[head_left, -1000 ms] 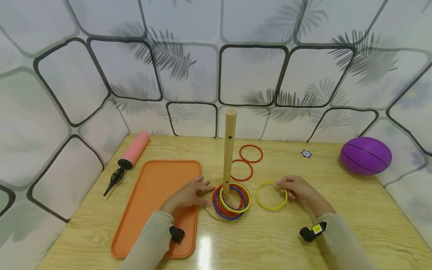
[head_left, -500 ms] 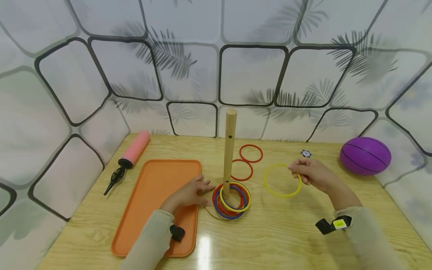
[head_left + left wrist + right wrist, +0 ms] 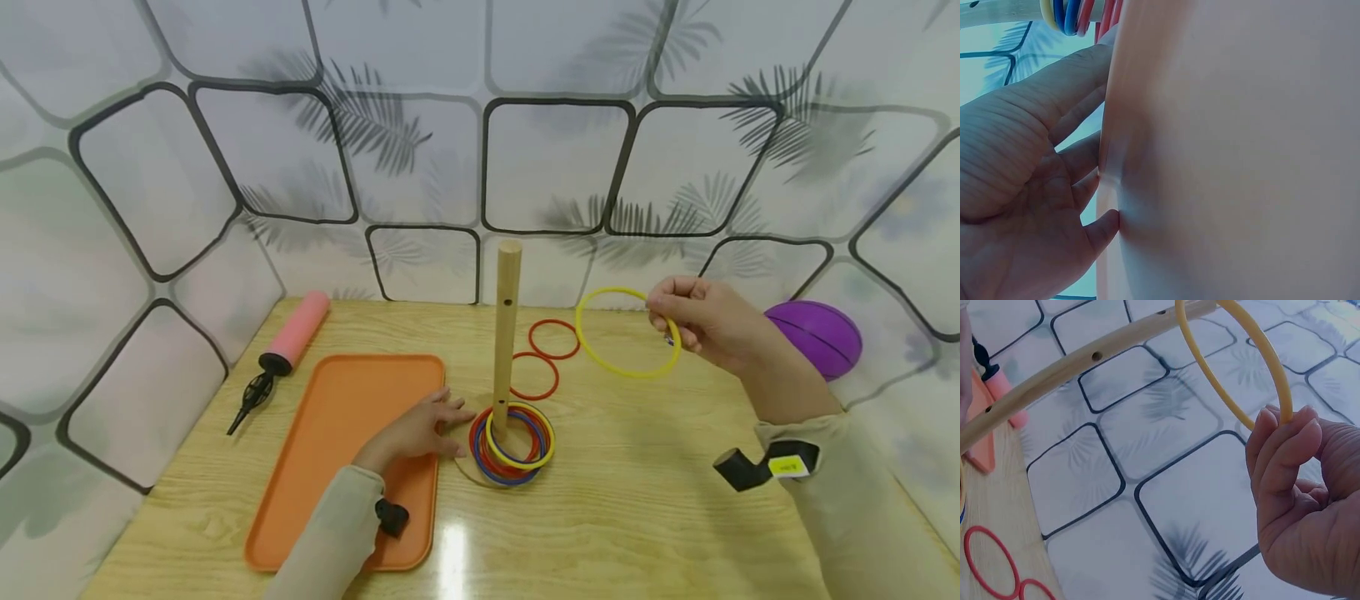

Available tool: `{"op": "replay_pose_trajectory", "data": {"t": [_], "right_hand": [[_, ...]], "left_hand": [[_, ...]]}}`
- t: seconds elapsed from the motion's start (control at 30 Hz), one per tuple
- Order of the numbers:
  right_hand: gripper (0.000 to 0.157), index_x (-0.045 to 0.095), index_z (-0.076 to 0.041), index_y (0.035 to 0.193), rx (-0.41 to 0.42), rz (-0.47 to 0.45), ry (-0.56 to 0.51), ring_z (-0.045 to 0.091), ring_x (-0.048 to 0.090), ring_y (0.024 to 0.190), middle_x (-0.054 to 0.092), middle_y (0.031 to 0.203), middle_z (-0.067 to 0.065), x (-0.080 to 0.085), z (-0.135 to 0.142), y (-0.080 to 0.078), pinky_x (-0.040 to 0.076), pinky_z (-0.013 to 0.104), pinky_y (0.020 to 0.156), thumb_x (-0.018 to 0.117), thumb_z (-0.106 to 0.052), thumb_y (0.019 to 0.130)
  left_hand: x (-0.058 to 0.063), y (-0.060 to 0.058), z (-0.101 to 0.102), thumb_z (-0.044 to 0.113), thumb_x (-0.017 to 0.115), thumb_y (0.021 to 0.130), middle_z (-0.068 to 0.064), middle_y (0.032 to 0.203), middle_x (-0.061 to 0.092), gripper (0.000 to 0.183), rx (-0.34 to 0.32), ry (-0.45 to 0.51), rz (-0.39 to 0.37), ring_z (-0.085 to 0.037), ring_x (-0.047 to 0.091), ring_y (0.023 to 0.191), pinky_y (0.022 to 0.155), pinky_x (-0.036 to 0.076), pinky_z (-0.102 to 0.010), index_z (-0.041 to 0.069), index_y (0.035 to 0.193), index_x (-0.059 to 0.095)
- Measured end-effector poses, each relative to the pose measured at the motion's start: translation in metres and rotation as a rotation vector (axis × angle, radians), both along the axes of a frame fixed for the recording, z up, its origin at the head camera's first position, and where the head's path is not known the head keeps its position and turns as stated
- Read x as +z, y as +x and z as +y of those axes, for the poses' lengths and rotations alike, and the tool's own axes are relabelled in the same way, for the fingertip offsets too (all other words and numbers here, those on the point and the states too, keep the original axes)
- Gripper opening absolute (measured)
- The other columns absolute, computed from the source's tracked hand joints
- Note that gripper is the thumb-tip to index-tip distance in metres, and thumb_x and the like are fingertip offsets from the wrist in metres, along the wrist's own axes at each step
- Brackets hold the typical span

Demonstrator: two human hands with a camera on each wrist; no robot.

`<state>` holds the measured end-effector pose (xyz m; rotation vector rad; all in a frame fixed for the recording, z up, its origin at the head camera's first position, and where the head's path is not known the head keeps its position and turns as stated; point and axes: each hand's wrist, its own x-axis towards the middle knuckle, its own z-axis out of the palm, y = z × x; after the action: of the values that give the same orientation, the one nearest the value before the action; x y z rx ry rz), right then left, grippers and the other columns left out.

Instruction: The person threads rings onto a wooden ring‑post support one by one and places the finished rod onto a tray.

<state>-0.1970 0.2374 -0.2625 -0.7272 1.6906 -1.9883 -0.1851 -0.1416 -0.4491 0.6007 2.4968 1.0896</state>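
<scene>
A yellow ring hangs in the air right of the wooden post; my right hand pinches its right side between thumb and fingers. In the right wrist view the yellow ring overlaps the post's upper end. Around the post's foot lies a stack of red, blue and yellow rings. My left hand rests over the right edge of the orange tray, fingers spread, with fingertips near the stack. The left wrist view has this hand at the tray's rim.
Two red rings lie on the table behind the post. A pink pump with a black nozzle is at the back left. The purple ball at the back right is partly hidden by my right arm.
My right hand has lifted the yellow ring from close over the table, up and to the right. The left hand has stayed in place.
</scene>
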Motion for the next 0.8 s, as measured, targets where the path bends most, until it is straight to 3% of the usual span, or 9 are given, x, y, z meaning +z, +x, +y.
{"op": "replay_pose_trajectory", "data": {"t": [0.13, 0.43, 0.8], "right_hand": [[0.03, 0.066, -0.003, 0.091, 0.062, -0.008, -0.048, 0.003, 0.056, 0.051, 0.064, 0.076, 0.003, 0.016, -0.008, -0.003, 0.046, 0.012, 0.046, 0.038, -0.003, 0.101], [0.025, 0.064, 0.001, 0.086, 0.045, 0.025, -0.037, 0.004, 0.053, 0.047, 0.062, 0.073, 0.006, 0.046, -0.034, -0.001, 0.045, 0.013, 0.045, 0.043, -0.004, 0.1], [0.019, 0.062, -0.001, 0.085, 0.032, 0.026, -0.005, 0.006, 0.051, 0.044, 0.06, 0.07, 0.006, 0.061, -0.071, 0.001, 0.041, 0.014, 0.042, 0.05, -0.008, 0.098]], "left_hand": [[0.0, 0.0, 0.0, 0.019, 0.078, 0.077, -0.011, 0.145, 0.041, 0.056, 0.0, 0.002, -0.005, -0.032, 0.008, 0.144, 0.112, 0.015, -0.055, 0.013, 0.13, 0.06], [-0.002, -0.002, -0.001, 0.02, 0.078, 0.078, -0.011, 0.146, 0.041, 0.056, -0.004, 0.009, -0.013, -0.031, 0.007, 0.144, 0.112, 0.015, -0.055, 0.014, 0.131, 0.06], [0.002, 0.0, 0.0, 0.018, 0.077, 0.078, -0.01, 0.146, 0.04, 0.056, 0.001, -0.002, -0.02, -0.03, 0.006, 0.145, 0.113, 0.014, -0.054, 0.015, 0.131, 0.059]]}}
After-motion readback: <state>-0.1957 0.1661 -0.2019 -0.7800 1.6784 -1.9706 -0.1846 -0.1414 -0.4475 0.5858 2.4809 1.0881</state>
